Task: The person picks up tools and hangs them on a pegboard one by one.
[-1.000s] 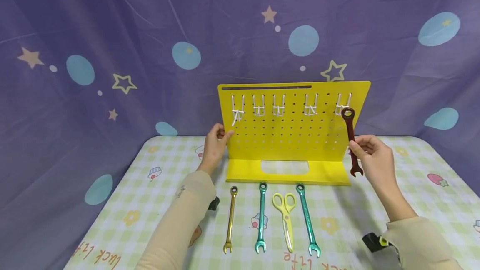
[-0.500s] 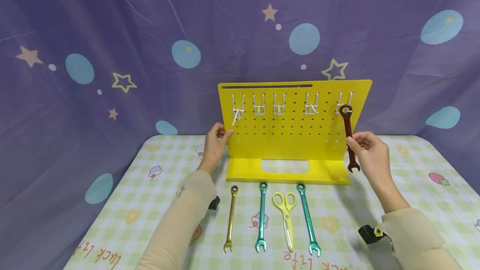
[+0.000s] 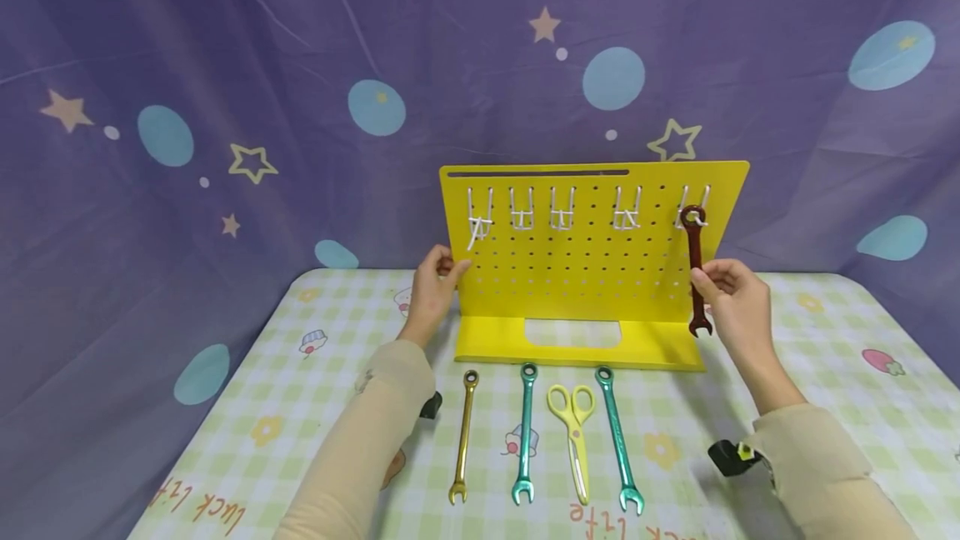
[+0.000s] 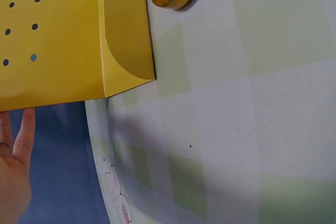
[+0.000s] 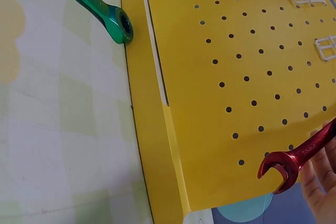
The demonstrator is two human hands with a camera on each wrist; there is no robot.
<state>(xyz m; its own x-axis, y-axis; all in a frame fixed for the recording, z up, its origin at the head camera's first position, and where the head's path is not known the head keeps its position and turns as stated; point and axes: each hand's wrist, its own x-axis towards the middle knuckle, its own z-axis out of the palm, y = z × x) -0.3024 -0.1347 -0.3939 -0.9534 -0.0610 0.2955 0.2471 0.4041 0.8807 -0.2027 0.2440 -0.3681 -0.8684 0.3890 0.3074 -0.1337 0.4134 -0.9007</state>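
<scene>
A yellow pegboard (image 3: 570,273) stands upright on the table, with several white wire hooks (image 3: 561,215) along its upper part. My left hand (image 3: 431,294) grips the board's left edge, thumb at the front. My right hand (image 3: 737,302) pinches a dark red combination wrench (image 3: 696,269) by its shank, ring end up. The ring end overlaps the rightmost hook (image 3: 682,194), and the hook's white tip shows through the ring. In the right wrist view the wrench's open jaw end hangs in front of the board, with fingers (image 5: 320,171) beside the shank.
In front of the board lie a gold wrench (image 3: 464,440), a green wrench (image 3: 527,436), yellow scissors (image 3: 575,440) and a second green wrench (image 3: 618,440). A checked cloth (image 3: 300,407) covers the table. Behind hangs a purple curtain (image 3: 480,48).
My right hand has moved the red wrench slightly left and up, bringing its ring from in front of the rightmost hook onto the hook's tip. The left hand stays at the board's edge.
</scene>
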